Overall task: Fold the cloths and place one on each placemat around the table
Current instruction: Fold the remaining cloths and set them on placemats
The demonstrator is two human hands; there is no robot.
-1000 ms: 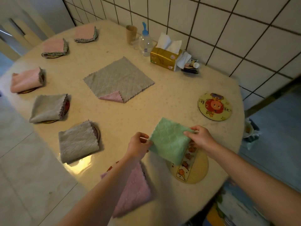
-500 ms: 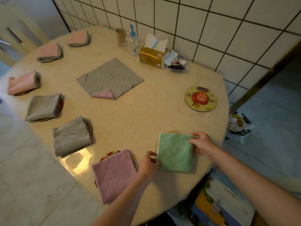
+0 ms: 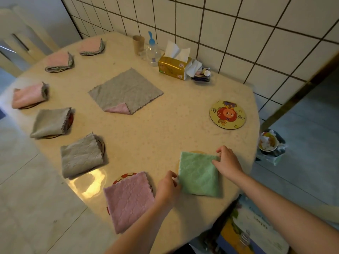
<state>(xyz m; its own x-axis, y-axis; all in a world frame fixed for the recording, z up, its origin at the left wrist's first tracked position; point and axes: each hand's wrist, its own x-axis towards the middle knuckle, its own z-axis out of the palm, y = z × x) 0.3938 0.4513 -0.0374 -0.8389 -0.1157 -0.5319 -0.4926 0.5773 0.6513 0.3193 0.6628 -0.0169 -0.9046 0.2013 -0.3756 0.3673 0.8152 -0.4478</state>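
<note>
Rounded beige speckled table (image 3: 146, 136), set against a tiled wall. Directly on its surface: an unfolded grey square cloth (image 3: 126, 90) near the centre, one corner turned up showing pink; a bare round cartoon-print placemat (image 3: 227, 114) at the right edge; further round placemats around the rim, mostly covered. By the wall: a brown cup (image 3: 138, 44), clear blue-capped bottle (image 3: 152, 52), gold tissue box (image 3: 173, 67), small dark tray (image 3: 201, 77).

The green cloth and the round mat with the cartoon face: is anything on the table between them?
No. In the head view, only bare table lies between the green cloth and the cartoon mat.
</note>
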